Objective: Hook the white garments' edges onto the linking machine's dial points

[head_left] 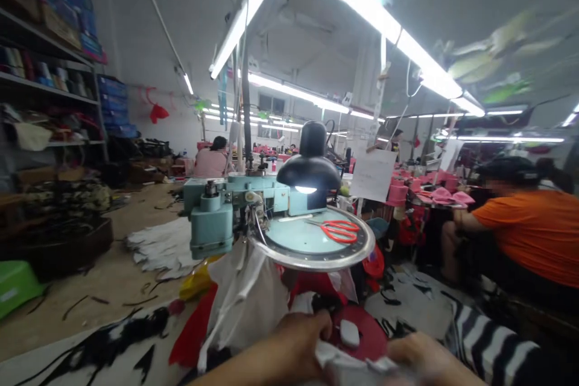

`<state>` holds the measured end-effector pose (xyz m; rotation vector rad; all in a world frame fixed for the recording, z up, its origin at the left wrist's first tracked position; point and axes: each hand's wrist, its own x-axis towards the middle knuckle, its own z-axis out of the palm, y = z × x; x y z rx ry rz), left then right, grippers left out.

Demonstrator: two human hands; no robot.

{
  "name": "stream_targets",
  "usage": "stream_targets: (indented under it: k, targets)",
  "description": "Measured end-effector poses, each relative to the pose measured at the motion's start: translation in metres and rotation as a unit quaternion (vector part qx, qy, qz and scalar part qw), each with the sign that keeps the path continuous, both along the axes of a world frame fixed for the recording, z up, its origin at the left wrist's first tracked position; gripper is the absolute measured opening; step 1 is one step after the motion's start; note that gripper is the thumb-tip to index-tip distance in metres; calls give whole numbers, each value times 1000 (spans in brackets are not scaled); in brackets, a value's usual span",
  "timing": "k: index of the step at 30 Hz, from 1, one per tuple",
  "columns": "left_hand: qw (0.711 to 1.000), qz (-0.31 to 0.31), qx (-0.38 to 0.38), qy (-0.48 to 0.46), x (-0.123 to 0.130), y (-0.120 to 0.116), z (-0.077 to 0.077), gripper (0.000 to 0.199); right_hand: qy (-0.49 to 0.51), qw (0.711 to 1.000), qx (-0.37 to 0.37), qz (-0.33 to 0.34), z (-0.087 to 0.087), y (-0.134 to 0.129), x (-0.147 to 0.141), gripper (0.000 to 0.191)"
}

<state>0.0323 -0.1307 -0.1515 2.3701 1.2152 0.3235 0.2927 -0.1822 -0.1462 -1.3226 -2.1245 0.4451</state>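
Note:
Low in the view, my left hand [301, 338] is closed on one side of a piece of white fabric [348, 365]. My right hand [416, 353], blurred by motion, closes on the fabric's other side. Just beyond the fabric is a dark red round surface [366, 325] with a small white rounded block [349, 333] on it. In front of me stands a pale green machine [211, 226] with a round metal-rimmed plate [312, 262]. Scissors with orange-red handles [339, 230] lie on that plate, apart from both hands. More white cloth [248, 295] hangs below the machine, left of my hands.
A black lamp [310, 172] shines over the plate. White pieces [165, 247] are piled on the floor at left, near a green stool [18, 286]. At right sits a person in an orange shirt [534, 232]. Black-and-white striped cloth [493, 338] lies at lower right.

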Motion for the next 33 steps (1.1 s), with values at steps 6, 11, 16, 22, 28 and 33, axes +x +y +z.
stream_targets:
  k: [6, 11, 16, 22, 28, 33]
  targets:
    - [986, -123, -53, -99, -53, -9, 33, 40, 135, 984, -111, 17, 24, 0, -47, 13]
    - [975, -52, 193, -98, -71, -9, 87, 15, 134, 988, -77, -21, 63, 5, -101, 21]
    - [948, -100, 290, -86, -87, 8, 104, 17, 263, 953, -149, -33, 71, 10, -116, 23]
    - [903, -44, 389, -176, -83, 16, 106, 13, 245, 953, 83, -156, 73, 8, -140, 17]
    - [903, -11, 402, -153, -79, 22, 109, 10, 168, 933, 249, -198, 67, 17, -150, 10]
    - [886, -85, 416, -185, -80, 32, 110, 8, 123, 928, 234, -263, 65, 15, -146, 17]
